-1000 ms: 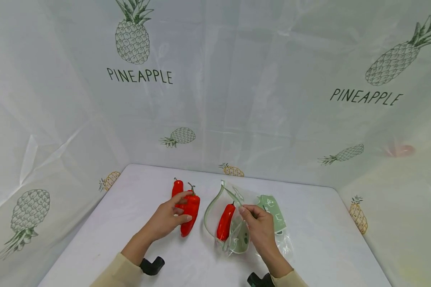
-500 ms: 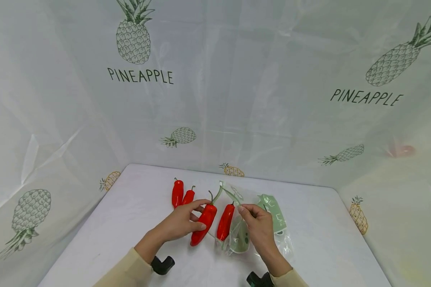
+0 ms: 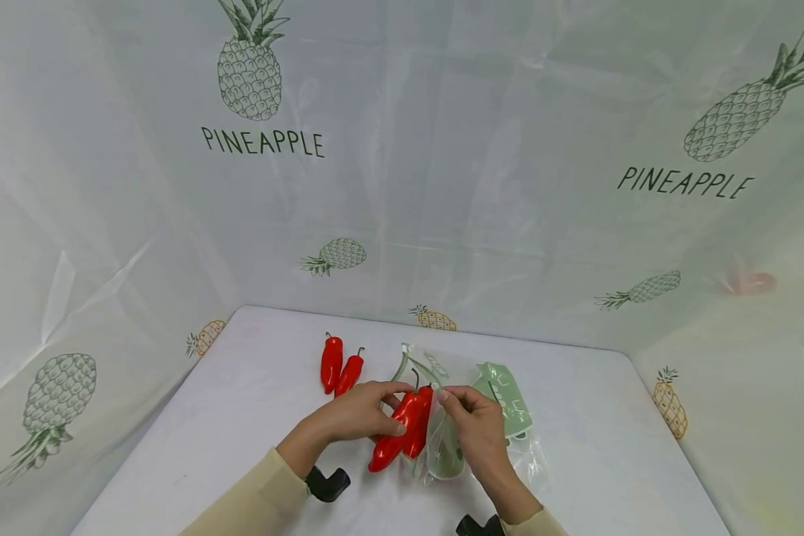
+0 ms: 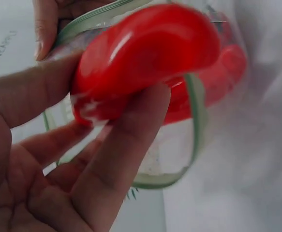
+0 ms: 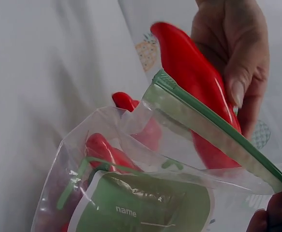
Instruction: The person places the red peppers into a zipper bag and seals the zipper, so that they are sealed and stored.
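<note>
My left hand (image 3: 355,412) grips a long red pepper (image 3: 394,438) between thumb and fingers, at the mouth of a clear zip bag (image 3: 445,458). The bag has a green zip edge (image 5: 199,107) and a green label (image 5: 141,205) reading "name". My right hand (image 3: 480,432) pinches that edge, spreading the mouth. Another red pepper (image 3: 420,432) lies within the bag, partly covered by the held one. In the left wrist view, the held pepper (image 4: 145,55) overlaps the green rim (image 4: 197,111). Part of the right hand (image 4: 48,26) shows behind it.
Two more red peppers (image 3: 331,365) lie on the white table (image 3: 261,357) to the left. A green-printed part of clear plastic (image 3: 505,391) lies behind the right hand. A curtain with pineapple prints (image 3: 455,186) surrounds the table.
The left hand has taken the pepper from beside the other two and carried it right to the bag's mouth. The right hand stays pinching the edge; the bag's mouth has shifted slightly.
</note>
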`<state>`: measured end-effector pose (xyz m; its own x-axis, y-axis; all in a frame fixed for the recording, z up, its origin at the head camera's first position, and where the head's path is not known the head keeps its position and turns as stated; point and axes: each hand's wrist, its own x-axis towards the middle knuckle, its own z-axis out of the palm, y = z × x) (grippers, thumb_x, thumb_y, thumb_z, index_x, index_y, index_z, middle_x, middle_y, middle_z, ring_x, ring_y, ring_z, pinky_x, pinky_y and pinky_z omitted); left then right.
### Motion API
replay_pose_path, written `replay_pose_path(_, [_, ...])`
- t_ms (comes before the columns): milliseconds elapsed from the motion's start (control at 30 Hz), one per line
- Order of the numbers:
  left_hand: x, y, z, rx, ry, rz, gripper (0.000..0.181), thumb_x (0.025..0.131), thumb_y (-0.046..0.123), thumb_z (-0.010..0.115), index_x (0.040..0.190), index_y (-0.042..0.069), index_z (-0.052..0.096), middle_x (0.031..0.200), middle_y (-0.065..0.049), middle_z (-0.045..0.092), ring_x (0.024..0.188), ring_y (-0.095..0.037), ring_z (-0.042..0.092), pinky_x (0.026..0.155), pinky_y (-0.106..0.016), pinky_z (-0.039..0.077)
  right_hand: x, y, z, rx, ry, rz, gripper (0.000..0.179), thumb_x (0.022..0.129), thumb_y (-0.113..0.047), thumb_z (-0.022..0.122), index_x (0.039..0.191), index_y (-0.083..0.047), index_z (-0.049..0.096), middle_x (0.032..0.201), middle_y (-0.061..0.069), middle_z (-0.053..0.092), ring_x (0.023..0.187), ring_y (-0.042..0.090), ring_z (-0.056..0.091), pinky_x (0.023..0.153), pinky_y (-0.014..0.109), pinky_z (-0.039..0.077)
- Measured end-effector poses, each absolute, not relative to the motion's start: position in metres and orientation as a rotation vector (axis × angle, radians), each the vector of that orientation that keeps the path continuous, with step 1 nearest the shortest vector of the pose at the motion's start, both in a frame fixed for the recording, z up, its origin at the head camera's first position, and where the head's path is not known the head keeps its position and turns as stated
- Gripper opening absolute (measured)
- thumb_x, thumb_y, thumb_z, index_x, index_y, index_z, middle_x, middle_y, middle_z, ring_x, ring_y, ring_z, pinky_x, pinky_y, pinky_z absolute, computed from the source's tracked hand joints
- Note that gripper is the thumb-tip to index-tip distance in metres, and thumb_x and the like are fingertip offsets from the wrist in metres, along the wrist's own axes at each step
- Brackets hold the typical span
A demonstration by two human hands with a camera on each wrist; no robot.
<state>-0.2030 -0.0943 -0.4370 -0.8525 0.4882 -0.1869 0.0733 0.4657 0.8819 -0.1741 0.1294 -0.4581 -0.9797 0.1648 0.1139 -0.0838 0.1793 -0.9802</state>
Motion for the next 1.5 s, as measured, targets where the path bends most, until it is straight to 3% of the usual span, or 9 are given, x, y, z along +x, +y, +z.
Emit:
replay_pose_path(300, [-0.205,-0.073,-0.441,0.414,2.578,1.305,0.07,0.088,0.017,0.084,0.152,0.014,0.056,0.126,-0.015,0.069,0.103,-0.029,0.069,0.071,-0.046,0.067,-0.171,0.125,-0.46,-0.046,-2.254,1.919,0.012,0.095,-0.015,0.08,0.099,-0.005,0.081,0.093,0.011,0.078,0.082,0.012,0.06,0.069,0.022,0.051])
replay_pose_path(533, [-0.2,-0.055,-0.455,0.349,2.754,1.347,0.068,0.091,0.014,0.083,0.152,0.005,0.054,0.131,-0.018,0.068,0.099,-0.03,0.072,0.066,-0.047,0.066,-0.169,0.122,-0.458,-0.04,-2.241,1.919,0.008,0.095,-0.012,0.078,0.097,-0.005,0.081,0.09,0.009,0.077,0.082,0.01,0.06,0.068,0.021,0.051])
replay_pose_path(667, [-0.2,-0.045,-0.462,0.334,2.848,1.335,0.067,0.091,0.016,0.083,0.151,0.003,0.054,0.133,-0.017,0.068,0.1,-0.03,0.074,0.073,-0.047,0.067,-0.167,0.12,-0.454,-0.024,-2.201,1.948,0.01,0.093,-0.011,0.08,0.097,-0.002,0.081,0.087,0.004,0.077,0.078,0.008,0.059,0.064,0.021,0.049])
replay_pose_path(967, [-0.205,-0.032,-0.477,0.388,2.977,1.155,0.061,0.091,0.016,0.083,0.146,0.003,0.06,0.124,-0.012,0.072,0.1,-0.021,0.068,0.083,-0.035,0.065,-0.164,0.117,-0.439,0.028,-2.119,2.045,0.014,0.093,-0.008,0.079,0.099,0.005,0.079,0.085,-0.002,0.076,0.081,0.006,0.064,0.069,0.021,0.053])
replay_pose_path(1167, [-0.205,-0.026,-0.478,0.421,3.028,1.06,0.052,0.091,0.015,0.081,0.141,0.007,0.066,0.114,-0.009,0.077,0.095,-0.021,0.069,0.085,-0.04,0.063,-0.167,0.12,-0.436,0.01,-2.122,2.02,0.013,0.093,-0.007,0.079,0.099,0.005,0.079,0.085,-0.004,0.076,0.081,0.005,0.063,0.068,0.02,0.053])
replay_pose_path(1333, [-0.205,-0.026,-0.479,0.416,2.971,1.11,0.047,0.093,0.013,0.078,0.139,0.013,0.067,0.116,-0.008,0.077,0.101,-0.023,0.071,0.088,-0.043,0.063,-0.171,0.125,-0.438,-0.004,-2.12,1.997,0.013,0.093,-0.008,0.079,0.099,0.004,0.079,0.083,-0.006,0.074,0.08,0.005,0.062,0.069,0.02,0.052])
replay_pose_path(1500, [-0.203,-0.031,-0.478,0.456,2.928,1.184,0.037,0.095,0.015,0.077,0.132,0.013,0.071,0.119,-0.006,0.076,0.102,-0.021,0.07,0.087,-0.039,0.064,-0.175,0.128,-0.442,-0.009,-2.124,1.979,0.013,0.094,-0.009,0.079,0.099,0.003,0.08,0.078,-0.004,0.07,0.076,0.007,0.06,0.067,0.021,0.05])
